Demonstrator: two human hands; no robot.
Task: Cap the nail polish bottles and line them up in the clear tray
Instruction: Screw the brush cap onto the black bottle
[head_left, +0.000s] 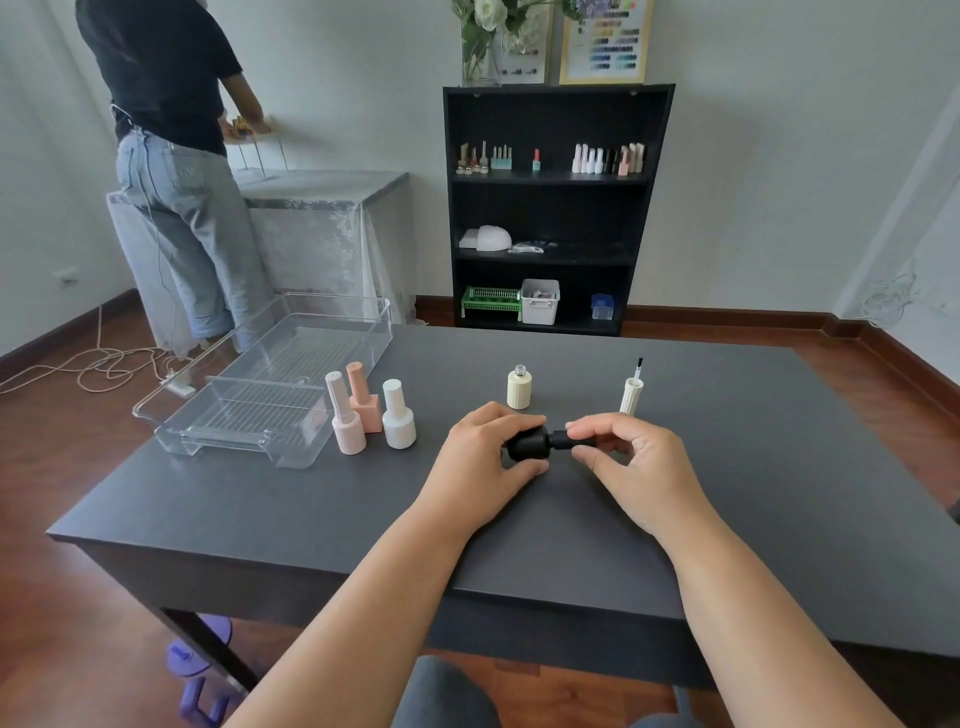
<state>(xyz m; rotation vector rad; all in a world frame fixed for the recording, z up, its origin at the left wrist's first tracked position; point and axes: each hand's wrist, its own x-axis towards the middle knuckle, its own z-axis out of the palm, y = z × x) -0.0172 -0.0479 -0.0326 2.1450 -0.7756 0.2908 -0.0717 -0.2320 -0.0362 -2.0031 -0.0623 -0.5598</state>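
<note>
Black bottle (527, 444) held sideways in left grip (485, 457), long axis toward right grip (631, 457) pinching its black cap (571, 440); clear tray (270, 384) well left on surface (727, 493), still bottle-free.

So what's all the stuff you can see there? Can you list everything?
Table: one, dark grey, in front.
Clear tray: one, see-through, table's left, nothing in it.
Capped bottles: three, pale pink, peach, white, beside the tray.
Open bottle: one, cream, no cap, mid-table.
Brush cap: one, cream, standing brush-up, right of it.
Black bottle: one, held sideways between both hands.
Bookshelf: one, black, by the wall, with more bottles and boxes.
Vase of flowers: one, on the shelf top.
Another person: one, black top, jeans, back left.
Left hand: on the bottle's body.
Right hand: on its cap.
</note>
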